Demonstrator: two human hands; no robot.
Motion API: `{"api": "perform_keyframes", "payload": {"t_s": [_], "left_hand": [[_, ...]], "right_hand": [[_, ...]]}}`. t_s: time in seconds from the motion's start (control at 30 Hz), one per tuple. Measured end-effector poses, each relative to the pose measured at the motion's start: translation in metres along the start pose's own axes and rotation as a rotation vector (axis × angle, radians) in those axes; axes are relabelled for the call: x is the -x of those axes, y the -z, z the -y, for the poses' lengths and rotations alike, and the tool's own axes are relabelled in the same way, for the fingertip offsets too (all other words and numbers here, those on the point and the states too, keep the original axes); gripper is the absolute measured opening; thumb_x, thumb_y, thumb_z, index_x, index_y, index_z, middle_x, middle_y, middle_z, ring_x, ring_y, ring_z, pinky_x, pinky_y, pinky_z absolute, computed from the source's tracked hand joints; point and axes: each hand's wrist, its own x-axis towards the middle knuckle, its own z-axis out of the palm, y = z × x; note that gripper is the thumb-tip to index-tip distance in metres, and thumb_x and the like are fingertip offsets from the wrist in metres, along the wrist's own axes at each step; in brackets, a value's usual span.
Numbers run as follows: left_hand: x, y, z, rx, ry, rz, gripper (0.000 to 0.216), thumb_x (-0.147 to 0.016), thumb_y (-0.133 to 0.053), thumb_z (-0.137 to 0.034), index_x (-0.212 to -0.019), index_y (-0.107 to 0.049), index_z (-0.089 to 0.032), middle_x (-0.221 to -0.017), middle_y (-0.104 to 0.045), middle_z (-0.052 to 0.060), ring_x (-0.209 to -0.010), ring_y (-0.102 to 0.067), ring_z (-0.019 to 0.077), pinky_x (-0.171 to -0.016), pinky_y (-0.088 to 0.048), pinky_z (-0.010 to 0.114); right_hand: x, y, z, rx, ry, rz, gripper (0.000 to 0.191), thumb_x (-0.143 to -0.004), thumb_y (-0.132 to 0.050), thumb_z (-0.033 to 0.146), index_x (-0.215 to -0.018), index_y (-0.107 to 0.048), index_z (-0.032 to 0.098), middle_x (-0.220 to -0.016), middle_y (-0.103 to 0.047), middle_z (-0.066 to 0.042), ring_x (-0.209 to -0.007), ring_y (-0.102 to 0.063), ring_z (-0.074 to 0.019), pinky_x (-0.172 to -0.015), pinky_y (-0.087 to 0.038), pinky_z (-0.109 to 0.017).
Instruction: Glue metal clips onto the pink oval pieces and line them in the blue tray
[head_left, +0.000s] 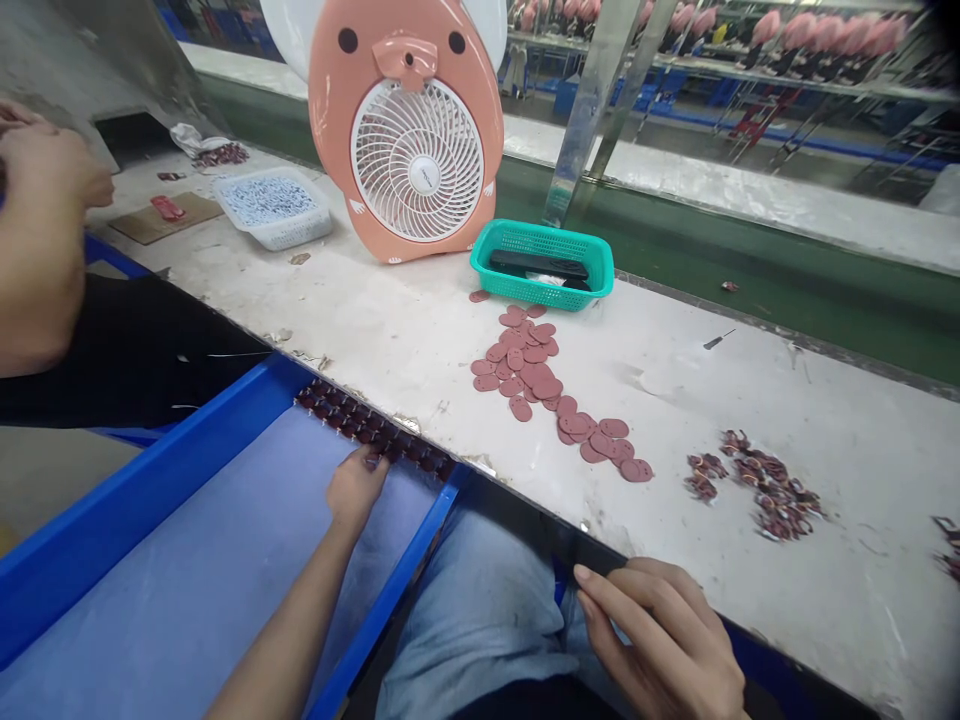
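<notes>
My left hand (358,490) reaches into a blue tray (187,450) to the left of my lap. Its fingers are curled and pressed at rows of small dark brown pieces (337,412) lined up along the tray's far end; the fingertips partly cover the piece they pinch. Over my right thigh, by the table's front edge, my right hand (660,635) hovers with its fingers loosely stretched and nothing visible in them. On the white table (420,340) lies a spread of reddish-brown oval discs (536,375). Farther right is a heap of small brown parts with metal bits (776,490).
An orange animal-shaped fan (416,150) stands at the back, beside a green basket (541,262) holding dark items. A white basket of blue-white bits (270,203) is farther left. A thin pointed tool (718,340) lies at right. A co-worker's arm (45,230) is at far left.
</notes>
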Motion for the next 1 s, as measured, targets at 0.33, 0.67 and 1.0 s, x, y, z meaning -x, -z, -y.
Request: {"api": "perform_keyframes", "payload": {"t_s": [0.33,0.67,1.0], "left_hand": [[0.012,0.01,-0.003,0.076,-0.096,-0.172,0.028,-0.093,-0.063,-0.039,-0.111,-0.066,-0.018,-0.109,-0.069,0.007,-0.09,-0.067,0.0215,-0.079,-0.057,0.043],[0.085,0.048,-0.082,0.43,-0.723,-0.803,0.018,-0.09,-0.062,-0.034,-0.097,-0.069,-0.019,-0.097,-0.067,0.011,-0.094,-0.062,0.0255,-0.086,-0.051,0.043],[0.129,0.065,-0.173,0.102,-1.152,-0.444,0.039,-0.09,-0.063,-0.05,-0.118,-0.07,-0.023,-0.124,-0.073,0.009,-0.111,-0.061,0.0314,-0.093,-0.042,0.049]], "right_hand": [[0.006,0.013,-0.006,0.055,-0.004,0.005,0.025,-0.083,-0.068,-0.004,-0.104,-0.069,0.009,-0.076,-0.063,-0.006,-0.072,-0.057,-0.0165,-0.066,-0.051,-0.031],[-0.028,0.069,-0.115,0.356,-0.709,-0.017,0.055,-0.087,-0.066,0.047,-0.134,-0.057,0.02,-0.109,-0.068,-0.013,-0.095,-0.063,-0.0314,-0.083,-0.052,-0.049],[-0.086,0.012,-0.19,0.058,-0.937,0.178,0.052,-0.076,-0.071,0.052,-0.109,-0.061,0.013,-0.105,-0.069,-0.019,-0.095,-0.064,-0.0341,-0.082,-0.049,-0.047]]}}
